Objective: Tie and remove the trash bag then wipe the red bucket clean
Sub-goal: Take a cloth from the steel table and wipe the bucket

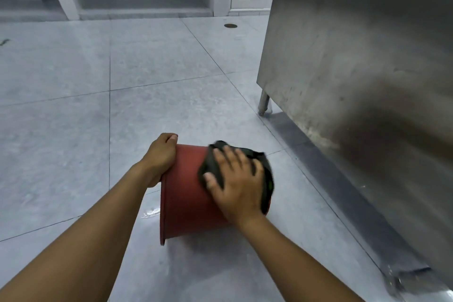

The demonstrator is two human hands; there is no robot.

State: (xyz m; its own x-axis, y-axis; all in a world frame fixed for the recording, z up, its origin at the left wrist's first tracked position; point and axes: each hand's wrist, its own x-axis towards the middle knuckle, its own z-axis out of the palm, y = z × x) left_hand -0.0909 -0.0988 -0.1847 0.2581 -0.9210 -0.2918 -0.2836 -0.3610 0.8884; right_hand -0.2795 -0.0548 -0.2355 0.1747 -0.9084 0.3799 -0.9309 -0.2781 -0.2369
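Note:
The red bucket (186,193) lies tipped on its side on the grey tiled floor, its open rim facing left and its base to the right. My left hand (160,157) grips the rim at the upper left, fingers curled over the edge. My right hand (236,184) lies flat with spread fingers on a dark cloth (266,174), pressing it against the bucket's outer wall near the base. No trash bag is in view.
A tall stainless steel cabinet (355,56) on short legs (264,103) stands close on the right. A round floor drain (230,25) sits far ahead. A small wet patch (150,213) shines on the floor left of the bucket. White wall recesses run along the back.

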